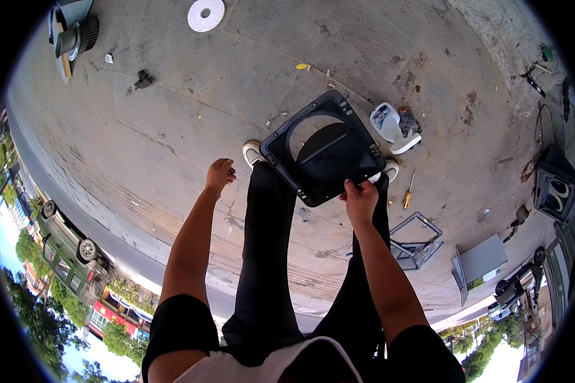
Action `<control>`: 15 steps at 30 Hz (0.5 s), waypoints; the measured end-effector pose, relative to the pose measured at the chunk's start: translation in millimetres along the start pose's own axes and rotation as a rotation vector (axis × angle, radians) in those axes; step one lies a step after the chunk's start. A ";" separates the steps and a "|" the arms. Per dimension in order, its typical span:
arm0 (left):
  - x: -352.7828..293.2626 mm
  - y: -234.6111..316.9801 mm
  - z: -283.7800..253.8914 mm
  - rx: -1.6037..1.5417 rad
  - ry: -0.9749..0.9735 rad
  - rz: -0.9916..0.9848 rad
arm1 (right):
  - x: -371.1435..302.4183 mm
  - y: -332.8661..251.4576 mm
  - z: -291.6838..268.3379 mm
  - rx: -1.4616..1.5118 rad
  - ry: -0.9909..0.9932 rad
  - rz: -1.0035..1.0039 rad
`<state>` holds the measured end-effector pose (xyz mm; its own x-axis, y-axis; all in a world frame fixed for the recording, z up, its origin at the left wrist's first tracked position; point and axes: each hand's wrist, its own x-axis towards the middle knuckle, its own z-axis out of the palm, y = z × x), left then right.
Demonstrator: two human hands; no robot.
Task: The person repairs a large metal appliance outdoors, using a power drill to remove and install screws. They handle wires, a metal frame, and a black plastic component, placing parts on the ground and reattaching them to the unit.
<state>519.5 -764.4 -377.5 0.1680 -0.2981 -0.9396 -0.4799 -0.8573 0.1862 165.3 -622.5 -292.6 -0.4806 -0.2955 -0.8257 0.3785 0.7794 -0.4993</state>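
Note:
A square black plastic housing with a large round opening and a dark half-disc inside it lies tilted between my legs, over my shoes. My right hand is closed on its near right edge, thumb on top. To the left, away from the housing, my left hand hangs above the ground with its fingers curled inward. Whatever those fingers may hold is hidden or too small to make out.
A screwdriver with a yellow handle lies right of my shoe. Beyond it sit a white plastic container and a dark glove. Black frames with a grille lie nearer right. A white ring and a blower wheel are farther off.

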 end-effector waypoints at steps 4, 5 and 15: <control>-35.6 -39.5 -58.2 0.202 0.174 0.028 | -4.6 -2.7 -20.1 0.017 -0.021 0.032; -49.2 -44.4 -69.5 0.273 0.210 0.001 | -8.2 -11.3 -27.2 -0.001 -0.013 0.055; 84.5 199.2 -51.8 1.093 0.424 0.535 | -7.2 11.8 -15.5 0.148 0.129 0.122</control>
<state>482.7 -982.1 -404.9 -0.1008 -0.7782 -0.6199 -0.9906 0.1364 -0.0101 161.0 -602.6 -288.5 -0.5178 -0.1231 -0.8466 0.5478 0.7125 -0.4386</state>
